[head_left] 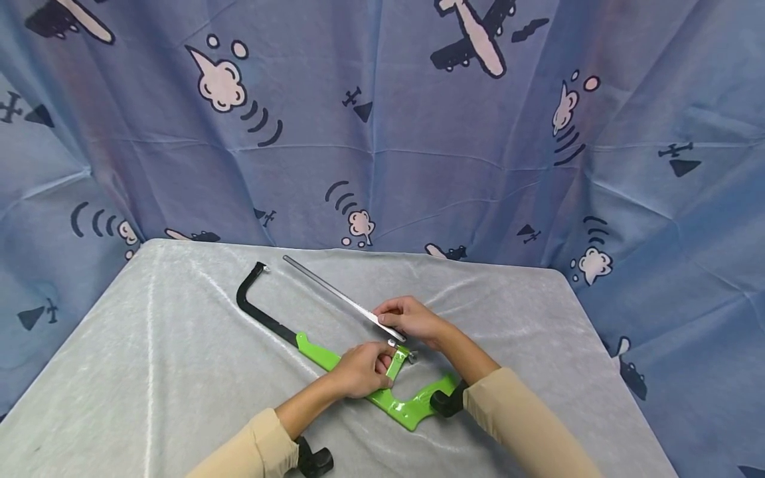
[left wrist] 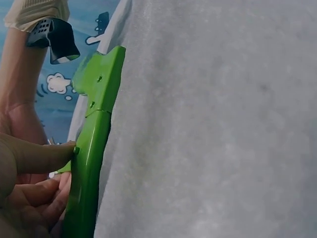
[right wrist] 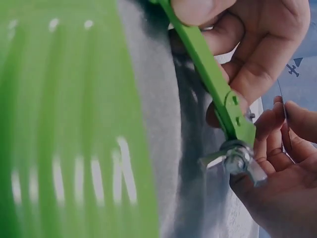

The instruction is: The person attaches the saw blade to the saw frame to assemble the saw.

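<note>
hacksaw frame [head_left: 319, 354] and detached blade [head_left: 335, 291] held at the tabletop [head_left: 179, 372].
the frame's green end strut [head_left: 396, 364] is gripped by the curled fingers of the left hand [head_left: 360, 369]; the blade is pinched near one end by the right hand [head_left: 412, 320], just beside the strut's tip. the blade could be swung or dropped, given so off-centre a hold, and skin nicked. the tabletop is draped in creased grey cloth; a blue aeroplane-print curtain [head_left: 335, 133] is hung behind.

Head camera looking forward-down, wrist cameras close-up, green saw frame [head_left: 321, 354] shared
</note>
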